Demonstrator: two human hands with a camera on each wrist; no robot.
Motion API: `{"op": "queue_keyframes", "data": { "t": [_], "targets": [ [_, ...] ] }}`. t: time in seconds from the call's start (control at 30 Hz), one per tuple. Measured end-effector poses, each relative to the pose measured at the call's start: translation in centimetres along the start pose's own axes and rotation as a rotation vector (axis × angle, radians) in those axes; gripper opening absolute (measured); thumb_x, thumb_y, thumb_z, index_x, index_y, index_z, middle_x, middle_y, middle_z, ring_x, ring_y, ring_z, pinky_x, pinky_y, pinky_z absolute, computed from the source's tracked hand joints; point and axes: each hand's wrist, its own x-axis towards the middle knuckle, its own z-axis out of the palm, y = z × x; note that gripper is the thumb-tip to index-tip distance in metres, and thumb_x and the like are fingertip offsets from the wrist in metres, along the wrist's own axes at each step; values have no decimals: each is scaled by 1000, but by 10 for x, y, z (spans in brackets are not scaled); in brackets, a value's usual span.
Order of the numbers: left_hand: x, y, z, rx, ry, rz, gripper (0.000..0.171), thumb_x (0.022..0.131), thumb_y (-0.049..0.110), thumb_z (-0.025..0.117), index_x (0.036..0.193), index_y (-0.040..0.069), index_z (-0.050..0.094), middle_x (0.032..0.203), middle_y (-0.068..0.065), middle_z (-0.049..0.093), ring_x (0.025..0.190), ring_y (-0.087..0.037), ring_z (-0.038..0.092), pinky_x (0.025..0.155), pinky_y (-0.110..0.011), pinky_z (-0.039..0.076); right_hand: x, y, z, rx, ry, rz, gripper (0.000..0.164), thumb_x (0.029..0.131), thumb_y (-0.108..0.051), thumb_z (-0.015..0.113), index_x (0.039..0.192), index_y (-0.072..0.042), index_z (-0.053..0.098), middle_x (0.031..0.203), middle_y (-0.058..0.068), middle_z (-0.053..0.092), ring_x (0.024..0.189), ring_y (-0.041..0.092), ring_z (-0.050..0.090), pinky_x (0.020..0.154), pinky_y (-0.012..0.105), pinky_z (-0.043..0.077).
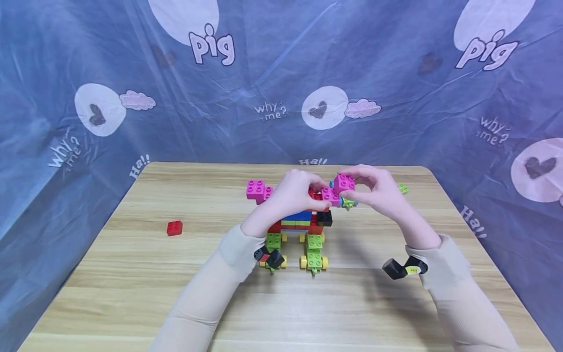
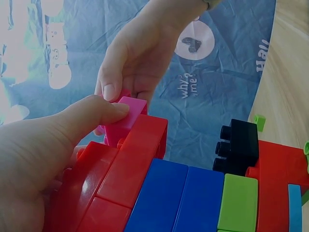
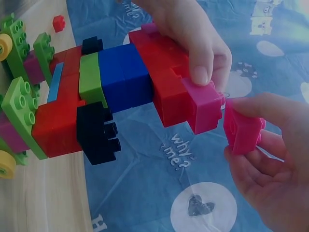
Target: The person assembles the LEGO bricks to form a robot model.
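A figure of toy building bricks stands mid-table, its top layer of red bricks over blue bricks. My left hand holds its upper right end, thumb on a pink brick fixed to the red ones. Between thumb and fingers my right hand pinches a second pink brick. In the right wrist view a narrow gap separates the two pink bricks, with the fixed one's studs facing the held one. Black bricks jut out lower on the body. Green wheeled pieces with yellow wheels form the base.
A loose red brick lies on the table to the left. Behind my right hand are a green piece and, farther right, a small lime brick. More pink bricks top the figure's left end. A blue printed cloth hangs behind.
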Motion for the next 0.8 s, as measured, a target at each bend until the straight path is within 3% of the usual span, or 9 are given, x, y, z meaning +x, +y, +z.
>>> {"op": "queue_keyframes", "data": {
  "t": [0.13,0.23,0.8],
  "targets": [
    [0,0,0,10,-1,-1,42,79,33,79,115,13,71,108,0,73,95,-10,67,83,-20,53,-1,0,1,-9,-27,-21,40,76,7,74,116,5,65,109,11,66,92,1,60,85,10,48],
    [0,1,0,12,-4,-3,42,79,33,78,115,13,71,109,0,73,97,-10,67,84,-20,53,-2,0,2,-4,-38,-24,40,77,7,74,115,5,65,109,17,65,90,1,61,84,10,48],
    [0,1,-1,-11,-10,-21,44,79,32,78,116,12,70,109,-1,73,95,-10,66,82,-19,52,0,-3,3,-14,-78,-40,40,77,5,75,116,3,66,112,17,67,89,2,61,83,10,48]
  ]
}}
